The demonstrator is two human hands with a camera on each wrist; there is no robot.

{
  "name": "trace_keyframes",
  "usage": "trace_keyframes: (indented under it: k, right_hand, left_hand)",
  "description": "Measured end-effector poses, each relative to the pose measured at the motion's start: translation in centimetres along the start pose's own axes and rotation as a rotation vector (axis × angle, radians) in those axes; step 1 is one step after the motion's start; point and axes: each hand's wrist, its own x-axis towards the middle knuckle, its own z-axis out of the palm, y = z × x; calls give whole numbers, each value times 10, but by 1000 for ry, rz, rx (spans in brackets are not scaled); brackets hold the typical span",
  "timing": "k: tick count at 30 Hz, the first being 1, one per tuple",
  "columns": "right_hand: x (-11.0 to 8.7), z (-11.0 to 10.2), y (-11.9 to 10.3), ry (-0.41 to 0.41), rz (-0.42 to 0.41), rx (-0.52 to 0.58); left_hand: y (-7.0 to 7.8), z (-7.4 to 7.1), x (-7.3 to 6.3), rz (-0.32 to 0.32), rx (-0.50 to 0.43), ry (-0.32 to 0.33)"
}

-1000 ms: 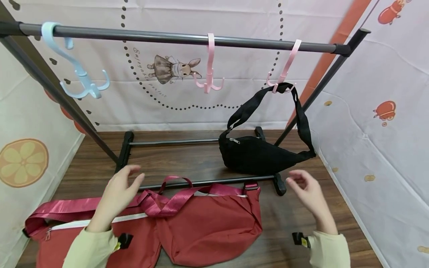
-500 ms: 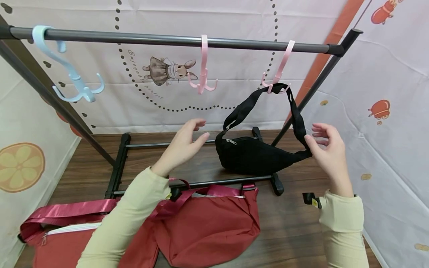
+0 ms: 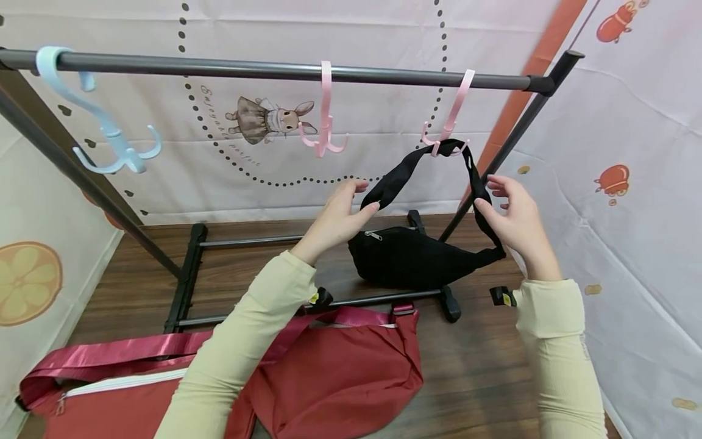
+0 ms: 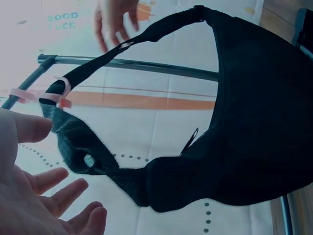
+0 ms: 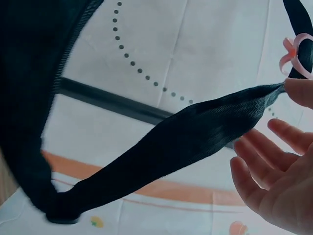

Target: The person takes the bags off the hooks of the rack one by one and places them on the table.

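A black waist bag [image 3: 414, 259] with a silver zip pull hangs by its looped strap [image 3: 403, 177] from the right pink hook [image 3: 454, 113]. My left hand [image 3: 339, 221] is at the left side of the strap, thumb and fingers spread. In the left wrist view, a gap shows between those fingers and the strap. On the other side, my right hand [image 3: 518, 222] has its thumb at the strap and its fingers behind it. The right wrist view shows loosely bent fingers [image 5: 257, 166] beside the strap, not closed around it; whether they touch it is unclear.
The dark rail [image 3: 247, 67] of a floor rack also carries another pink hook [image 3: 325, 116] and a blue hook [image 3: 112, 131]. Red bags [image 3: 340, 381] with shiny straps lie on the wooden floor in front. Printed cloth walls surround the rack.
Both hands have risen from above the red bags and floor to the black bag's strap. The left moved far to the right. The view has shifted slightly; the bag still hangs.
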Motion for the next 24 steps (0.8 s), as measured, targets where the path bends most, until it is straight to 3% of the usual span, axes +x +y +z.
trace_keyframes:
  k: [7,16,24]
  right_hand:
    - [21,5,-11,-80,-31,2]
    - [29,10,-12,-90,-65,-7]
    - [34,2,-14,-9,-120,-21]
  left_hand:
    - [3,9,11,46,3,-11]
    - [3,17,17,61,70,-33]
    - [-2,16,16,54,0,-14]
